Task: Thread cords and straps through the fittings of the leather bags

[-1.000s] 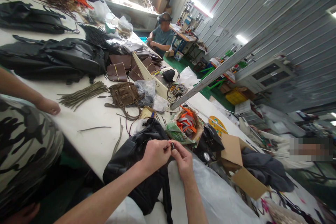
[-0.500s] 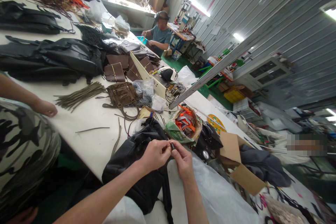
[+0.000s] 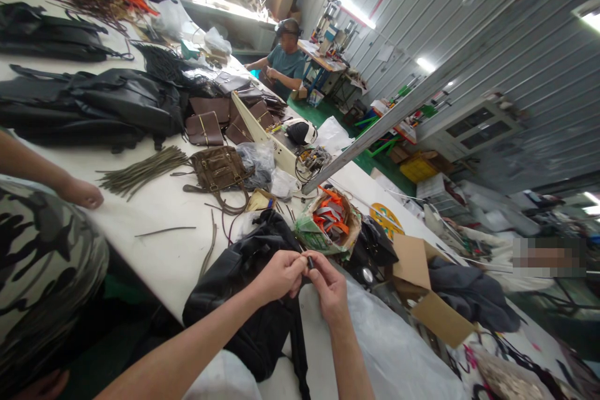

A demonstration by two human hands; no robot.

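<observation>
My left hand (image 3: 282,274) and my right hand (image 3: 329,284) meet over the table with their fingertips almost touching. A small black tube-like piece (image 3: 310,261) sits between the thumb and fingers of my right hand. Beside it the left fingers are pinched together; whatever they grip is hidden. Under and left of both hands lies a black bag (image 3: 234,275), its strap (image 3: 298,344) hanging down below my wrists.
A sack of orange and grey strips (image 3: 330,219) stands just beyond my hands, with an open cardboard box (image 3: 412,269) at the right. A brown handbag (image 3: 218,172) and a bundle of cords (image 3: 143,170) lie farther left. A person in camouflage (image 3: 47,262) stands at the left; another person (image 3: 287,62) sits across.
My hands stay in nearly the same place, with the left fingers shifted slightly at the small black piece. The seated person across the table has moved their arms.
</observation>
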